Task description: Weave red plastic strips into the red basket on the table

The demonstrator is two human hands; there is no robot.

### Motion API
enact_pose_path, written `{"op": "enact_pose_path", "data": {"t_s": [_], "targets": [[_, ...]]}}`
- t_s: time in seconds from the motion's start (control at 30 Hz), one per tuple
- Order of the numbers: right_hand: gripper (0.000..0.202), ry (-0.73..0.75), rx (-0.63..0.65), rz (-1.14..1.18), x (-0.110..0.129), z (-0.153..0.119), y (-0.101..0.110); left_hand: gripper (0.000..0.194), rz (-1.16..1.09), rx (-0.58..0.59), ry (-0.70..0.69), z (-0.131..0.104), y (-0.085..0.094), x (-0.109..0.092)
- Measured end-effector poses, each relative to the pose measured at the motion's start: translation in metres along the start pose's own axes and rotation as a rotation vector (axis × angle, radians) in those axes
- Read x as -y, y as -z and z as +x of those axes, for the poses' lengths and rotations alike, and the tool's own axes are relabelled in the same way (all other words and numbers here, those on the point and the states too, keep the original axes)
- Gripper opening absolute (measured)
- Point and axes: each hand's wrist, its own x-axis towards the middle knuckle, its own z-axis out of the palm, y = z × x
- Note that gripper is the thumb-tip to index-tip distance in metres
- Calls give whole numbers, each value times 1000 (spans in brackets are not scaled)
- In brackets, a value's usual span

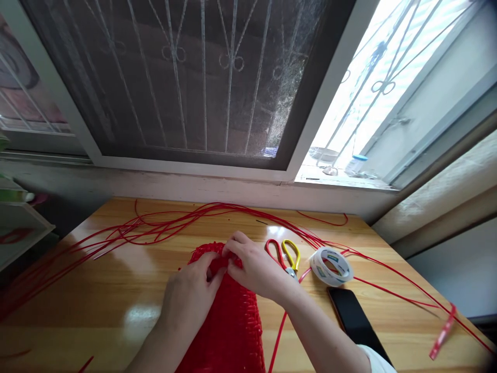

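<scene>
A red woven piece, made of strips and with a looped edge, reaches from the bottom of the head view toward the middle of the table. Both hands meet at its far end. The fingers of my left hand pinch the weave near its top edge. Just to the right, my right hand has its fingertips bent down onto the same spot, almost touching the left thumb. What lies right between the fingertips is partly hidden. A red strip runs along the table beside the piece, passing under my right forearm.
Scissors with red and yellow handles lie right of my right hand, near a roll of clear tape and a black phone. Long red strands cross the wooden table. Behind it is a barred window.
</scene>
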Motion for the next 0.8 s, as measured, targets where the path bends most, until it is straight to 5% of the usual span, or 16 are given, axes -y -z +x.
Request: {"op": "enact_pose_path", "data": {"t_s": [0.37,0.5,0.63,0.67,0.77,0.8], "targets": [[35,59,-158,128,-7,-5,-13,17,59,-270,-298,10,-7,10],[25,26,-415,214,-17,-11,-26,17,-32,-276,-325,15,-8,15],[6,-161,-595,422,-33,-43,-39,29,-94,-331,-261,24,-6,27],[13,-193,-587,484,-35,-56,-41,32,-112,-348,-247,27,-5,30],[34,-221,-141,502,-31,-104,-49,37,-216,-306,-165,32,-4,35],[34,-231,-93,480,-27,-119,-51,38,-251,-273,-126,33,-4,34]]}}
